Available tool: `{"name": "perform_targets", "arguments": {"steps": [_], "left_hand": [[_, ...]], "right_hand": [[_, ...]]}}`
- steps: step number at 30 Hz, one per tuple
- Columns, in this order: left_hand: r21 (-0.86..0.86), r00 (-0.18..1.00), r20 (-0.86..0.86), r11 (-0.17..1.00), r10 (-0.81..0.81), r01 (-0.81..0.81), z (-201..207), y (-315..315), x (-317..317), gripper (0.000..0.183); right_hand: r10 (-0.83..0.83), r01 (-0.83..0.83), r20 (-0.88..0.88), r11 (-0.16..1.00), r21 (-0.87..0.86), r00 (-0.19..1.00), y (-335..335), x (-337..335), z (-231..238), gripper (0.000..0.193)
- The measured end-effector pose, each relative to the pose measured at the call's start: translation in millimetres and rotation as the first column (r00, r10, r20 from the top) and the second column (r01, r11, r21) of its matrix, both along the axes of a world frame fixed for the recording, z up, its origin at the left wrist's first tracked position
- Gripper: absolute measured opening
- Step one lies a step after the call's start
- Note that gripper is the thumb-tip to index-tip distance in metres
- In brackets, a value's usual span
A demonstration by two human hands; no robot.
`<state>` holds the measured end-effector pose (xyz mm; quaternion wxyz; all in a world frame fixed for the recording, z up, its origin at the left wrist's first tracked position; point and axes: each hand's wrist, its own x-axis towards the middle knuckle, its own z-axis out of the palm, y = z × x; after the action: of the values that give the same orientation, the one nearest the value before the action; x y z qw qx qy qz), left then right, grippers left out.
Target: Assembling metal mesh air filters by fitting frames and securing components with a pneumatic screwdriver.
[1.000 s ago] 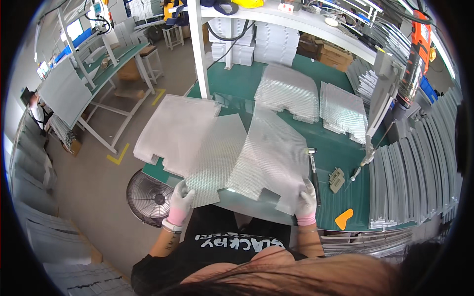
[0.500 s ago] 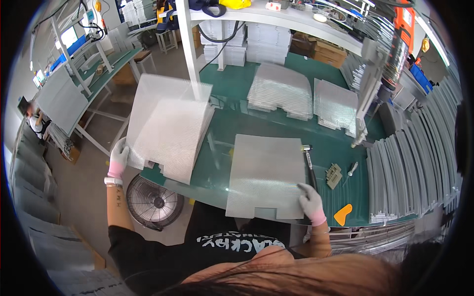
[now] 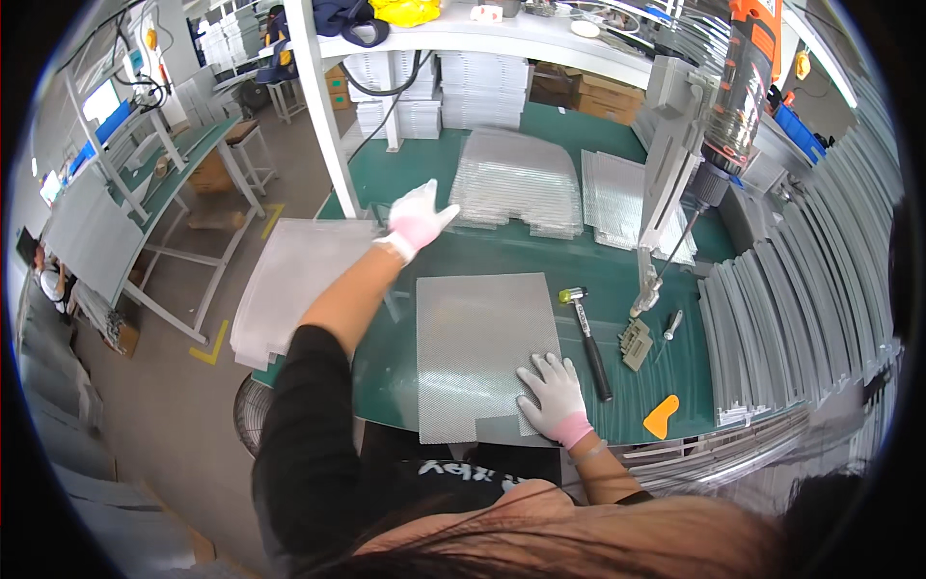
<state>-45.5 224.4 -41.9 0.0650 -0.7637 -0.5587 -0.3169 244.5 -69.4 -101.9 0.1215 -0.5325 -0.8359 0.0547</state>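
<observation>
- Head view, and it's the only one: the mesh sheet [image 3: 477, 338] lies flat on the green table [image 3: 617, 270], right in front of the person.
- Right hand [image 3: 555, 398] is spread wide, palm down on the sheet's lower right part, gripping nothing. Good anchor imo; light, even pressure should stop it sliding without bending the mesh.
- Left hand [image 3: 421, 220] is stretched out, loosely open, thumb apart, seemingly empty. It's just beside the left edge of the mesh stack [image 3: 516, 179]; can't tell if they touch.
- I'd lift only one layer by its edge, since mesh probably snags.
- Watch that hammer [image 3: 591, 352] just right of the sheet; I'd want more elbow room there.
</observation>
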Motion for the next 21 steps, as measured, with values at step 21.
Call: {"name": "perform_targets", "arguments": {"steps": [21], "left_hand": [[0.341,-0.37,0.923,0.664,-0.103,0.666,58,-23,-5,0.035]], "right_hand": [[-0.067,0.067,-0.004,0.997,0.039,0.998,15,0,-9,0.051]]}}
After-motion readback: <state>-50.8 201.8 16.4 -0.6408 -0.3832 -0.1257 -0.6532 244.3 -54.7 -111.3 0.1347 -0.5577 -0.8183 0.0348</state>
